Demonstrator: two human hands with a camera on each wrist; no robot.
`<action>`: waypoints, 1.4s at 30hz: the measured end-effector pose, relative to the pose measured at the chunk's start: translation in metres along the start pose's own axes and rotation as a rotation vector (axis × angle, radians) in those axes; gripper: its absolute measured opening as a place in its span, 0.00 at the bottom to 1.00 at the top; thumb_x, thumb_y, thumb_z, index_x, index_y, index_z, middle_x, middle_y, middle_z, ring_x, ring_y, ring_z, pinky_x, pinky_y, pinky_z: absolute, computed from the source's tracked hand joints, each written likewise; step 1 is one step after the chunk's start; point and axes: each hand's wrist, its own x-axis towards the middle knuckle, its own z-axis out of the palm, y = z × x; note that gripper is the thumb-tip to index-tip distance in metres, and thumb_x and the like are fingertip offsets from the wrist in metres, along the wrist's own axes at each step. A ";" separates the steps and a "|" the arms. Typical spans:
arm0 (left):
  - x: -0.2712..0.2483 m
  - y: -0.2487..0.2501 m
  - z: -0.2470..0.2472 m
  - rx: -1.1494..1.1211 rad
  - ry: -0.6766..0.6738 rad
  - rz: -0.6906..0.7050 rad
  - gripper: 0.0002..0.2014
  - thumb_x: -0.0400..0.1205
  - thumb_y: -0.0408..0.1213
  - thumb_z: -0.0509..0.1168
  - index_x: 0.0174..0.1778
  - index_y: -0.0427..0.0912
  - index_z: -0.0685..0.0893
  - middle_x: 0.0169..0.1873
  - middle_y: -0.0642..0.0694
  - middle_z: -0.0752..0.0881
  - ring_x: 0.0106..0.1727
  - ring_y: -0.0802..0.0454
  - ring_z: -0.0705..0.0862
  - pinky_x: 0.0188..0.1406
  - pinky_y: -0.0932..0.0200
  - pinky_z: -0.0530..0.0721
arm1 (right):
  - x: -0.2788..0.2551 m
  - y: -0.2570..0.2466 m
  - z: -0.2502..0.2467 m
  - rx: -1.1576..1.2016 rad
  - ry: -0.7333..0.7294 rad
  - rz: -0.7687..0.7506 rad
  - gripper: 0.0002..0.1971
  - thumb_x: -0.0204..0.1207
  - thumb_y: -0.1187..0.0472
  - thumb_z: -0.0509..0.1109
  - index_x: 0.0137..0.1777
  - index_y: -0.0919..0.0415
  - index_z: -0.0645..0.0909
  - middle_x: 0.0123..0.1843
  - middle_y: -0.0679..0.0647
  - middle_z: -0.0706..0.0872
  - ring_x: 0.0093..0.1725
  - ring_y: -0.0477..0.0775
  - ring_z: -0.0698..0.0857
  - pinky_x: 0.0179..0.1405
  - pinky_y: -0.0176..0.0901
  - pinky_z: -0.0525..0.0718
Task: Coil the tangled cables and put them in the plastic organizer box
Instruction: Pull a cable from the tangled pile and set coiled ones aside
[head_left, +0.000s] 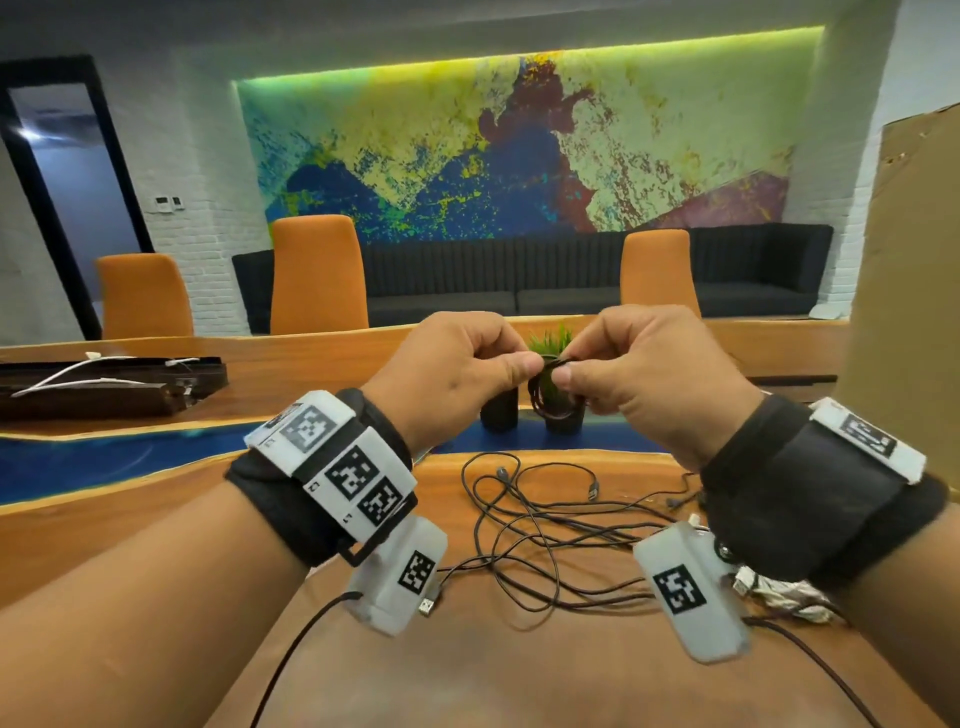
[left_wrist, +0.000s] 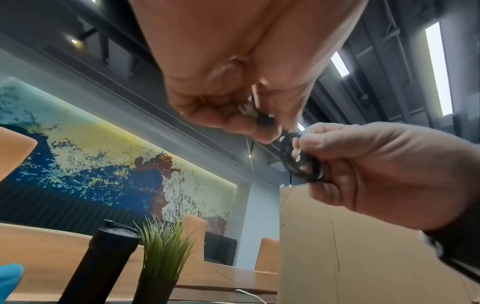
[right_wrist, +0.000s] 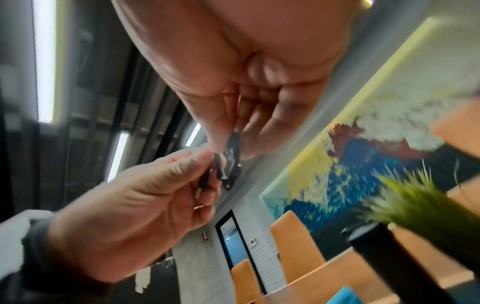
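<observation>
Both hands are raised above the wooden table (head_left: 467, 670), meeting in front of a small potted plant (head_left: 551, 347). The right hand (head_left: 660, 384) pinches a small black coiled cable (head_left: 553, 400) between thumb and curled fingers; in the left wrist view the coil (left_wrist: 301, 160) shows as a tight ring of several loops held at the right hand's fingertips (left_wrist: 303, 142). The left hand (head_left: 457, 374) has its fingers curled too, thumb and forefinger pinching the same cable at the top of the coil — the right wrist view, though blurred, shows a short dark end of it between the left hand's fingers (right_wrist: 205, 162). Below the hands, on the table, lies a loose tangle of thin black cables (head_left: 545, 525), their strands crossing one another, with a USB plug (head_left: 427, 606) at its near left edge. A crumpled silvery-white bundle (head_left: 784, 592) sits just under the right wrist; what it is cannot be told. A dark cylindrical container (head_left: 500, 410) stands just left of the plant pot. Far left on the table rests a long dark tray (head_left: 109, 384) with white cables (head_left: 78, 371) across it. A tall cardboard sheet (head_left: 904, 322) stands at the right.
</observation>
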 end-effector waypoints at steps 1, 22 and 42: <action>-0.001 0.000 -0.001 0.002 -0.010 -0.039 0.07 0.83 0.41 0.69 0.46 0.41 0.90 0.40 0.42 0.90 0.41 0.47 0.86 0.46 0.47 0.88 | 0.002 0.002 0.001 -0.055 0.037 -0.025 0.04 0.72 0.62 0.79 0.39 0.56 0.86 0.39 0.56 0.89 0.43 0.61 0.88 0.42 0.62 0.90; -0.017 0.004 0.023 -0.177 0.191 -0.129 0.12 0.76 0.29 0.76 0.54 0.42 0.88 0.42 0.47 0.90 0.45 0.50 0.90 0.50 0.54 0.90 | 0.004 0.008 0.018 0.247 -0.003 0.233 0.03 0.74 0.69 0.76 0.41 0.64 0.84 0.40 0.62 0.88 0.35 0.53 0.89 0.35 0.45 0.90; -0.005 0.001 0.021 -0.561 -0.194 -0.262 0.09 0.75 0.27 0.73 0.46 0.37 0.80 0.39 0.36 0.84 0.38 0.47 0.86 0.48 0.48 0.88 | -0.007 0.012 -0.016 0.368 -0.173 0.246 0.04 0.75 0.71 0.72 0.48 0.68 0.83 0.37 0.61 0.86 0.33 0.50 0.86 0.32 0.41 0.90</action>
